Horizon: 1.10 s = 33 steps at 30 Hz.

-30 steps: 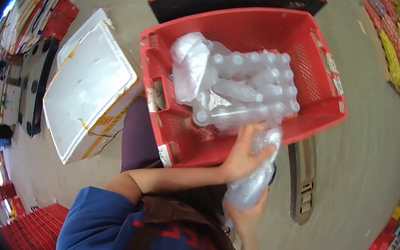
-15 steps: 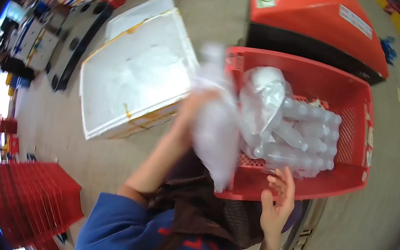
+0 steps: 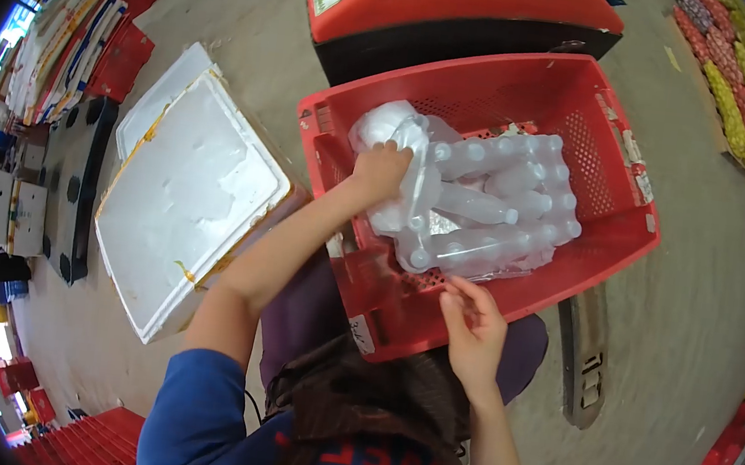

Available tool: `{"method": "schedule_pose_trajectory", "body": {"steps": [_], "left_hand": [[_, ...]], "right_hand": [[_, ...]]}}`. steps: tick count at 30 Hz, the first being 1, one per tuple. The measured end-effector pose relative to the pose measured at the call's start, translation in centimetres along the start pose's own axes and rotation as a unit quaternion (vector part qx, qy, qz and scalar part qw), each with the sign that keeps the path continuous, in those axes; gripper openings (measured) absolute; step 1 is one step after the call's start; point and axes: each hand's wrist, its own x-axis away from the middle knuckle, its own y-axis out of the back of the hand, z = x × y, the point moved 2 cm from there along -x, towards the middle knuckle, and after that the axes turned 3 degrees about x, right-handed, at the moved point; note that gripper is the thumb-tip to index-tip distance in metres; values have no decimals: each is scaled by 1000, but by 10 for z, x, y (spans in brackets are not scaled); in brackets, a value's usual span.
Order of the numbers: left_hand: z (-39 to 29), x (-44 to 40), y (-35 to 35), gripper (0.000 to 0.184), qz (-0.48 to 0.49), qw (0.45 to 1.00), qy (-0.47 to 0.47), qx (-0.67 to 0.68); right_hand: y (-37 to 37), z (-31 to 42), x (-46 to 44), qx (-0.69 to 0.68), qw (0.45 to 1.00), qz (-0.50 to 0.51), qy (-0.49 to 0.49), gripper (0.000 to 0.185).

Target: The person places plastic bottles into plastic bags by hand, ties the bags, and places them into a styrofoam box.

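Observation:
Inside the red crate (image 3: 463, 321) lie several translucent plastic bottles (image 3: 478, 205), some in rows. My left hand (image 3: 382, 174) reaches into the crate's left end, its fingers curled on a crumpled clear plastic bag (image 3: 392, 120). The bag lies against the bottles; what is inside it is hard to make out. Over the crate's near side, just below the bottle rows, my right hand (image 3: 475, 341) is open and empty, its thumb and fingers a little apart.
A white foam box (image 3: 187, 202) stands on the floor left of the crate. Beyond the crate is an orange-red machine cover (image 3: 462, 9). A metal fork (image 3: 583, 362) sticks out at the lower right. Filled net sacks (image 3: 729, 85) lie far right, and red stacked crates (image 3: 86, 443) lower left.
My left hand has come from left of the crate into it; the blurred plastic-wrapped bundle it held there is no longer visible outside. My right hand stays open by the near rim.

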Motion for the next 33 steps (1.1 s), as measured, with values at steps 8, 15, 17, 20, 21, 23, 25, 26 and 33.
{"method": "schedule_pose_trajectory", "body": {"steps": [8, 15, 17, 20, 21, 23, 25, 26, 33], "left_hand": [[38, 18, 50, 13, -56, 951, -57, 299], [-90, 125, 208, 5, -143, 875, -131, 445], [-113, 130, 217, 10, -211, 953, -212, -41], [-108, 82, 158, 20, -73, 743, 46, 664], [-114, 75, 145, 20, -53, 749, 81, 656], [-112, 61, 97, 23, -12, 805, 95, 585], [-145, 57, 50, 24, 12, 871, -92, 482], [-158, 47, 31, 27, 120, 862, -77, 487], [-104, -100, -155, 54, 85, 977, -187, 58]], "right_hand": [[-86, -38, -118, 316, 914, 57, 247, 53], [-126, -59, -149, 368, 890, 232, 133, 55], [-105, -7, -134, 216, 960, 135, 115, 52], [-29, -2, -103, -181, 957, 161, 163, 48], [2, 8, -86, -264, 947, 169, 72, 42], [52, 15, -56, -424, 882, 179, -106, 32], [91, -5, -33, -31, 991, 95, -92, 24], [97, -9, -18, -2, 999, -36, -25, 19], [191, -69, 69, -280, 849, -448, -23, 4]]}}
